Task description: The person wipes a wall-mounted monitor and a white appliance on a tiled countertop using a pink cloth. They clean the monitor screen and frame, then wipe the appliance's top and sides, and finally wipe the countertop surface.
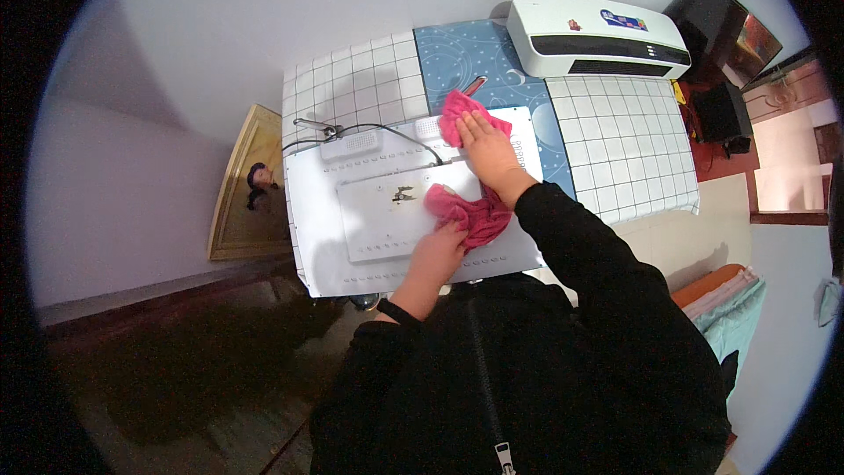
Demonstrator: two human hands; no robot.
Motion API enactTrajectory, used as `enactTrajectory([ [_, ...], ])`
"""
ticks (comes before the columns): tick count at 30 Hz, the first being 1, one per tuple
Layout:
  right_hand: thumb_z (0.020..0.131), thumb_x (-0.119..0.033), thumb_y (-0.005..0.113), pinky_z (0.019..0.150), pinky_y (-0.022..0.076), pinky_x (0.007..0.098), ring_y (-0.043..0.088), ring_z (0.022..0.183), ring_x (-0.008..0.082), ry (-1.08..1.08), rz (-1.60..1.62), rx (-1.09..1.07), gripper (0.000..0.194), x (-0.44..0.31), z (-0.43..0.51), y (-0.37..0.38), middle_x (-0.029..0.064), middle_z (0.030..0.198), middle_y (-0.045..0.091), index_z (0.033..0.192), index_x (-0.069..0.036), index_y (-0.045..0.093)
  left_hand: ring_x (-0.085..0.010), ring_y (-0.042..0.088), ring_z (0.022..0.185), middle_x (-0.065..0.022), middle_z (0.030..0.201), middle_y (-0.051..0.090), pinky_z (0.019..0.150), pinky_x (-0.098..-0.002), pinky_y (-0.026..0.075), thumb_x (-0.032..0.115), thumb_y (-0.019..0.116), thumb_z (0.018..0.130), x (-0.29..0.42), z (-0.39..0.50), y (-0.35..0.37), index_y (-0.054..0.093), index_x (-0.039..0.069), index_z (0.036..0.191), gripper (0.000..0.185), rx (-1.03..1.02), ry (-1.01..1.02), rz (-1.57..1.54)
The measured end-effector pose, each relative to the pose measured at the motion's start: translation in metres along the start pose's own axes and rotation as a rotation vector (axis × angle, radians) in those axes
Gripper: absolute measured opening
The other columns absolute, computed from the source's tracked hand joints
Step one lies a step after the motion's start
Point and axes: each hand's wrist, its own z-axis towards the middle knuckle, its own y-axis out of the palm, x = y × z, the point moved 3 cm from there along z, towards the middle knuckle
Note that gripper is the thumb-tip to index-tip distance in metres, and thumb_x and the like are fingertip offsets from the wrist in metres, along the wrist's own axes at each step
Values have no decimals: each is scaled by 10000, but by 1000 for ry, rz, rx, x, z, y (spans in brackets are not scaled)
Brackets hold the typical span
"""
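A white flat panel appliance (316,211) lies with its vented back face up on the table, a black power cord (382,126) running across its upper part. My right hand (486,145) presses a bunched pink cloth (455,105) onto the panel's upper right corner. Lower down, my left hand (442,251) grips more pink cloth (484,227) on the panel. Whether the two pink parts are one cloth is hidden by my right wrist. A shiny metal foot (316,125) sticks out at the panel's upper left edge, and another metal foot (475,86) shows beyond the upper cloth.
The table has a white grid-patterned cover (626,145) with a blue patterned strip (461,46). A white wall heater (593,33) stands at the back right. Beyond it are a dark screen (719,33) and a black box (722,112). A framed picture (244,231) leans left of the table.
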Motion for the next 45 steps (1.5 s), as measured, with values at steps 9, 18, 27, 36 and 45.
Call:
enactTrajectory([
  [9,916,-112,513,1048,485,413,535,1330,314,67,6,37,498,16,-20,1,157,1467,559,1406,-42,557,-339,672,1052,-138,1193,696,900,-463,551,149,644,841,-2,-1,4,734,84,1108,289,116,30,-40],
  [18,832,-134,602,912,509,450,632,1017,393,62,135,-386,381,22,-32,-26,183,1142,701,1200,-63,672,-359,676,1038,-132,1214,689,882,-464,558,173,675,847,-7,-1,8,712,93,1142,308,89,25,-20],
  [27,785,-209,721,908,535,421,627,1040,344,-96,59,126,595,-7,11,-22,135,1435,593,1349,-51,616,-337,668,1057,-127,1194,690,887,-459,554,184,668,853,-1,-3,3,722,79,1091,265,97,35,-19],
  [36,832,-175,638,921,509,451,592,1139,320,-90,-75,-80,575,-7,0,-23,88,1453,581,1394,-63,592,-339,670,1031,-131,1189,686,868,-461,558,174,660,854,0,-2,4,724,73,1032,215,103,-9,-5],
  [45,873,-159,599,912,512,434,610,1106,300,-160,-7,-64,568,-4,7,-31,67,1390,605,1425,-42,530,-330,663,1074,-127,1199,687,883,-452,558,169,665,852,1,-2,2,716,73,1033,211,97,21,13],
])
